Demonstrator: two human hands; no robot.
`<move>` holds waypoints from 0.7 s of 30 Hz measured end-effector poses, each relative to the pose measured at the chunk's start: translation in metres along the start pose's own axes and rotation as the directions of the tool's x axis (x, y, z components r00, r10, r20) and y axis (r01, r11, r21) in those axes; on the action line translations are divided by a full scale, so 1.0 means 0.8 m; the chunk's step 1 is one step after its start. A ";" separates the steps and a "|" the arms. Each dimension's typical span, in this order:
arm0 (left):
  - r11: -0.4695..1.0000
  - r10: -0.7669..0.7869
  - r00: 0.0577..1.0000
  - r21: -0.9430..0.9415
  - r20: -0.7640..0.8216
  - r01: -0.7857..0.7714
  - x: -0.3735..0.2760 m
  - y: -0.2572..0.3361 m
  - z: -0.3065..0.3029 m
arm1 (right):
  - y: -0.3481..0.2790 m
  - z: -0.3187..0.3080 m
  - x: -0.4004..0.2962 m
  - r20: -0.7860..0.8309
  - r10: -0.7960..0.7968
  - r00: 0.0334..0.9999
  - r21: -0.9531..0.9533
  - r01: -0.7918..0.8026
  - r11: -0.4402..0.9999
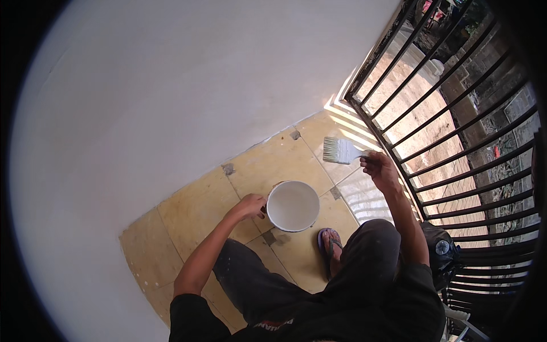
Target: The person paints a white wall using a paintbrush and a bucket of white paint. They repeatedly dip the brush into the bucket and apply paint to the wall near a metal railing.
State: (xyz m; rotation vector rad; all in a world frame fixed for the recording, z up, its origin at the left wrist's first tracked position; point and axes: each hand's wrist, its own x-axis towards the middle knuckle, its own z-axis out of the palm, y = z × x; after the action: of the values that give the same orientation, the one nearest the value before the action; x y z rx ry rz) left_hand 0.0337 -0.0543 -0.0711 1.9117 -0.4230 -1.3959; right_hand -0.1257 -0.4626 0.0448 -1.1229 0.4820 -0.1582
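My right hand (380, 171) grips the handle of a wide flat paintbrush (342, 150). Its bristles point left, away from my fingers, and look pale and paint-coated. The brush is held to the upper right of a white bucket (295, 205) and apart from it. At the bucket's left side my left hand (250, 206) has its fingers curled against the rim or handle; exactly which part they grip is hidden. Whitish liquid, seemingly paint, shows inside the bucket.
A pale wall (171, 107) rises beyond the yellowish floor tiles (265, 162). Dark metal railing bars (448, 145) run along the right side. Near my right elbow sits a black plastic bag (436, 239) with a clear bottle (442, 247). My sandalled foot (332, 248) is close to the bucket.
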 end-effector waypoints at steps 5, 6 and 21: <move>0.993 -0.038 0.997 -0.115 -0.061 0.030 -0.018 -0.005 0.010 | 0.023 0.062 0.029 0.066 0.109 0.992 -0.041 -0.106 0.994; 0.994 -0.041 0.995 -0.106 -0.088 0.031 -0.019 -0.005 0.011 | 0.027 0.076 0.038 0.118 0.109 0.987 -0.046 -0.104 0.994; 0.999 -0.030 0.872 -0.033 -0.488 0.015 -0.058 -0.017 0.054 | 0.054 0.208 0.147 0.566 0.127 0.814 -0.157 -0.045 0.987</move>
State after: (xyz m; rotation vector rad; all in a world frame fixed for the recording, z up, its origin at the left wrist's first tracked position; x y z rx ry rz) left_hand -0.0248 -0.0311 -0.0561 2.1589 -0.1312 -0.8709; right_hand 0.0481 -0.3484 0.0294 -1.2141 -0.0050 0.3002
